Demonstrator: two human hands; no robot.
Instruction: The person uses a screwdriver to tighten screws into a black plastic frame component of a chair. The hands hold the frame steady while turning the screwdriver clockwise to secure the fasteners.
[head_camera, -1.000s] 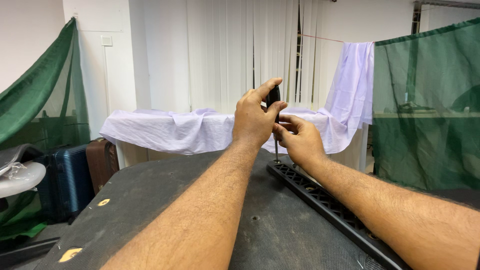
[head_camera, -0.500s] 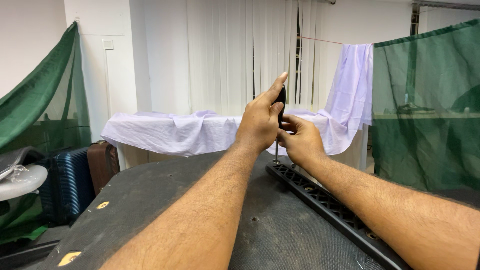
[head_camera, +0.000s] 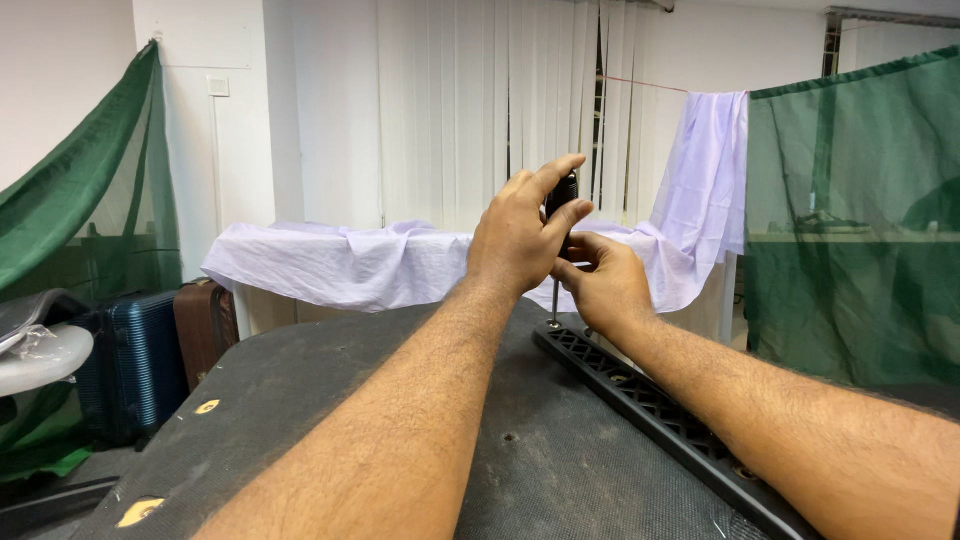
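The left hand (head_camera: 522, 235) has slid higher up the black-handled metal screwdriver (head_camera: 556, 290) and grips its top; the right hand (head_camera: 605, 280) pinches lower (both clamped). Its tip stands on the long black plastic grid strip (head_camera: 640, 400), so turning goes on.

No packages, labels, signs or screens are in view

Dark worktop (head_camera: 330, 400) open left of hands; black grille strip (head_camera: 650, 405) blocks right side
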